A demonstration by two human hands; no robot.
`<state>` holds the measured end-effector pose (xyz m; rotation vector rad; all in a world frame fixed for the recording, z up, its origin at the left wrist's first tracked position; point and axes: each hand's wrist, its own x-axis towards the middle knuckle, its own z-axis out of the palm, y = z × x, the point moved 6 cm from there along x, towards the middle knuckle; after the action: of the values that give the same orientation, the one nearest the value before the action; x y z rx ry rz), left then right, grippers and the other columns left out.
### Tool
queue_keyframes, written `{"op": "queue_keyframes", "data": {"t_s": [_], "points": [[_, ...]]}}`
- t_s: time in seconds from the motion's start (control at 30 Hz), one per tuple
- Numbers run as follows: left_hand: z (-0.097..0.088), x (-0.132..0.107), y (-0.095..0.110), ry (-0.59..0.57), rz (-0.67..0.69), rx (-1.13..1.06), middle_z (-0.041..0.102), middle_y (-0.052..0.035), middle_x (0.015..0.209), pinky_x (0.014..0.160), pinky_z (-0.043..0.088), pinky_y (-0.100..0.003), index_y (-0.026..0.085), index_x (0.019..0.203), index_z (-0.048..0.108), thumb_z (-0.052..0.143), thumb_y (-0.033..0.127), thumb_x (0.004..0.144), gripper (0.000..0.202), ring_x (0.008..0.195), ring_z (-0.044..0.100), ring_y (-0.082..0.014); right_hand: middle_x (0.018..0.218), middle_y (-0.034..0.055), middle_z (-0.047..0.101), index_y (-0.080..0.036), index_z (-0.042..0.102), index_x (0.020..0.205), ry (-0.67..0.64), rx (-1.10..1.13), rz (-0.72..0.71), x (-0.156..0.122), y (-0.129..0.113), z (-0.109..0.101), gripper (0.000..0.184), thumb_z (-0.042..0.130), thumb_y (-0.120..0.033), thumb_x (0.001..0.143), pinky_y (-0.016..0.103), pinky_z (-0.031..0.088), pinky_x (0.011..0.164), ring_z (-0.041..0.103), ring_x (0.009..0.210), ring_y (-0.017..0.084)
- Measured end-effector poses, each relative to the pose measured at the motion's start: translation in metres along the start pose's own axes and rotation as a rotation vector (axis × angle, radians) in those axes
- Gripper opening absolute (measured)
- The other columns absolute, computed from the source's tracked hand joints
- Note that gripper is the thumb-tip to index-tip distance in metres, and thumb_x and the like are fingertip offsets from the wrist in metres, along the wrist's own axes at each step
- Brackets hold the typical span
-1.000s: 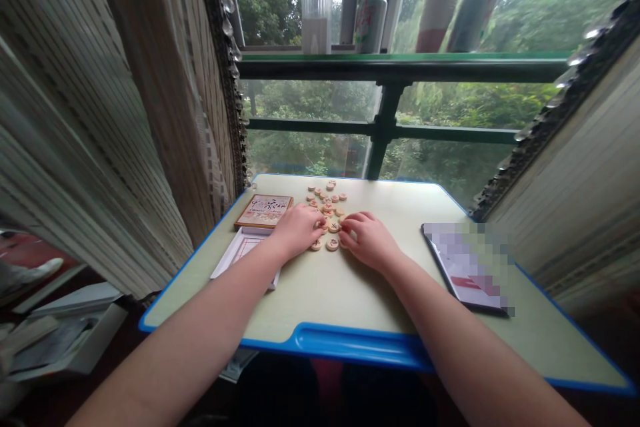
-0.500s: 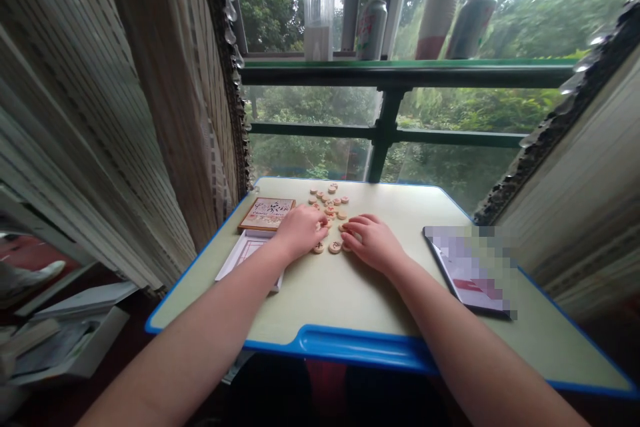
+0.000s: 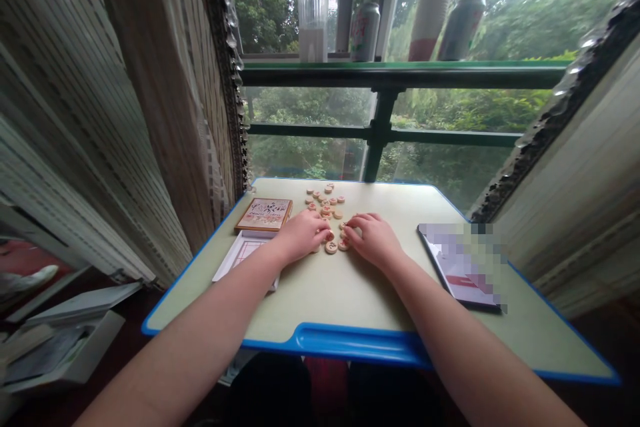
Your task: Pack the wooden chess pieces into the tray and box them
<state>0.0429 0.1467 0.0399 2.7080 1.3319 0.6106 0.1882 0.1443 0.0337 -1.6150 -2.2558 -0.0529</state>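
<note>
Round wooden Chinese chess pieces lie in a loose group on the table [image 3: 350, 293], between and beyond my hands. My left hand [image 3: 303, 236] is bent over the near left of the group, fingertips closed on a piece [image 3: 330, 235] with a red mark. Opposite it, my right hand [image 3: 375, 237] curls its fingers down onto a piece [image 3: 343, 225] at the right side; its grip is partly hidden. In the gap between the hands, a piece [image 3: 331, 247] with a dark character lies face up. Further pieces [image 3: 326, 200] are scattered toward the window.
Left of the group lie a printed chess box lid [image 3: 264, 214] and a white tray [image 3: 235, 257] with a folded board. A tablet [image 3: 463, 270] rests on the right. Cans [image 3: 365, 32] and cups stand on the green window ledge [image 3: 420, 73]. Curtains hang at both sides.
The right hand's fingers have drawn closer together, uncovering a piece beside them. My left hand has shifted slightly over the near pieces. The whole view has moved a little.
</note>
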Motion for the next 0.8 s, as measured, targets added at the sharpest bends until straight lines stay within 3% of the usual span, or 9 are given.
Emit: {"op": "queue_keyframes", "data": {"t_s": [0.27,0.6,0.8], "points": [[0.003,0.0,-0.004,-0.001,-0.023,0.02,0.069,-0.0065,0.095,0.086,0.047,-0.031,0.02,0.1,0.07,0.051,0.025,0.085,0.024,0.094,0.059,-0.0199,0.11,0.0028,0.067,-0.021,0.069,0.101,0.032,-0.023,0.003,0.0,0.004,0.0,0.032,0.04,-0.027,0.089,0.028,0.036,0.091,0.053,0.1,0.02],[-0.005,-0.003,-0.011,0.033,-0.099,0.096,0.067,-0.007,0.095,0.086,0.047,-0.036,0.021,0.093,0.071,0.048,0.024,0.085,0.025,0.094,0.057,-0.0234,0.111,0.0034,0.067,-0.021,0.073,0.095,-0.032,0.022,0.119,0.005,0.019,0.003,0.031,0.044,-0.022,0.086,0.03,0.036,0.09,0.053,0.099,0.021],[-0.005,-0.001,-0.01,0.093,-0.133,-0.002,0.061,-0.0101,0.117,0.096,0.044,-0.035,0.018,0.122,0.057,0.04,0.013,0.086,0.04,0.109,0.055,-0.021,0.106,0.0041,0.067,-0.021,0.073,0.094,-0.048,0.083,0.144,0.005,0.02,0.003,0.027,0.048,-0.024,0.084,0.03,0.037,0.088,0.052,0.096,0.021]]}}
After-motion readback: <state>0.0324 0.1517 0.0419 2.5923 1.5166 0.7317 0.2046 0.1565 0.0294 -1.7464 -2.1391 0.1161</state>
